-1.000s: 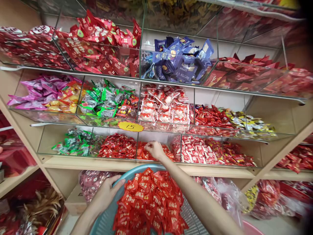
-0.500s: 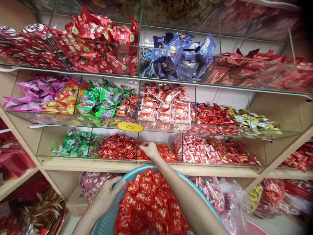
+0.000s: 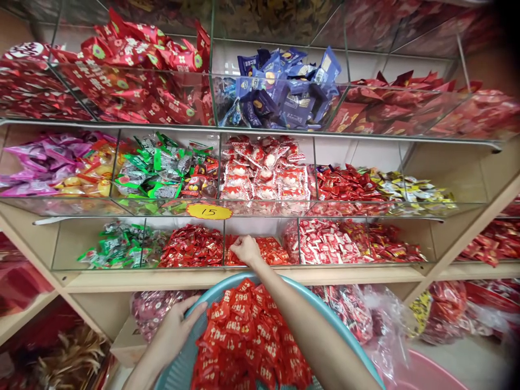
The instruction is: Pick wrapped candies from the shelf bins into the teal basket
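My left hand (image 3: 174,327) grips the left rim of a round blue plastic basket (image 3: 325,313), thumb over the edge and fingers outside. Inside lies a heap of red candy packets (image 3: 247,336) with pale gold lettering. My right arm reaches across the basket to the lowest shelf. There my right hand (image 3: 246,250), fingers curled together, is at the left side of a compartment of similar red packets (image 3: 270,252). Whatever lies between its fingertips is hidden. Darker red wrapped candies (image 3: 190,246) fill the compartment to its left; pink-and-white ones (image 3: 329,241) lie to its right.
Glass dividers and front panels split the wooden shelves (image 3: 244,279). A yellow price tag (image 3: 209,211) reading 15 hangs above the right hand. Higher up are white-and-red candies (image 3: 266,170) and blue packets (image 3: 284,89). Below stand bagged candies (image 3: 345,314) and a pink tub (image 3: 430,374).
The view has shifted slightly, so the upper shelves sit further left. My right hand stays at the same compartment, its fingers drawn in a little more. The left hand keeps its hold on the rim.
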`<state>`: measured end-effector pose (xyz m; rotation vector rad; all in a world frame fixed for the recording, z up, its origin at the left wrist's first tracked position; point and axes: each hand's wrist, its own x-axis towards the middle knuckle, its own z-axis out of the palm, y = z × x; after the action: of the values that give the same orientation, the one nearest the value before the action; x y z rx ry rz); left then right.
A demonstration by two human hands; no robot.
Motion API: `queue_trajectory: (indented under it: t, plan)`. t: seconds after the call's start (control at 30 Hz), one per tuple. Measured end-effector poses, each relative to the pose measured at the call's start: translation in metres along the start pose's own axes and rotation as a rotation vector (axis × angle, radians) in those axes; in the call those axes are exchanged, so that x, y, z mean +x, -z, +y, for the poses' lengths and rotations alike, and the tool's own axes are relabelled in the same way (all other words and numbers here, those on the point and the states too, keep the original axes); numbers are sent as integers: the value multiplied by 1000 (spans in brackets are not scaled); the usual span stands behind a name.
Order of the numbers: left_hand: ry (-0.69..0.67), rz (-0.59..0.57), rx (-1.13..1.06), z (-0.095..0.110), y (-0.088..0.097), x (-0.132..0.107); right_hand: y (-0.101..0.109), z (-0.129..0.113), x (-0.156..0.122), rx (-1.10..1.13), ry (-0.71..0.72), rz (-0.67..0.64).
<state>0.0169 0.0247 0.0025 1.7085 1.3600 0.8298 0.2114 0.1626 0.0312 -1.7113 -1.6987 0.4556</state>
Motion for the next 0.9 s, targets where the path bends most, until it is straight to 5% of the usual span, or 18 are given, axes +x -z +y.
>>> queue_trajectory:
  t: [0.43,0.67,0.9]
  plan:
    - [-1,27,-6,11,0,-4,4,1,-2,152,-19,111]
    - [-11,44,-8,7,0,-4,47,5,-19,299,66,119]
    - [-6,16,-32,11,0,-4,91,32,-90,487,53,-61]
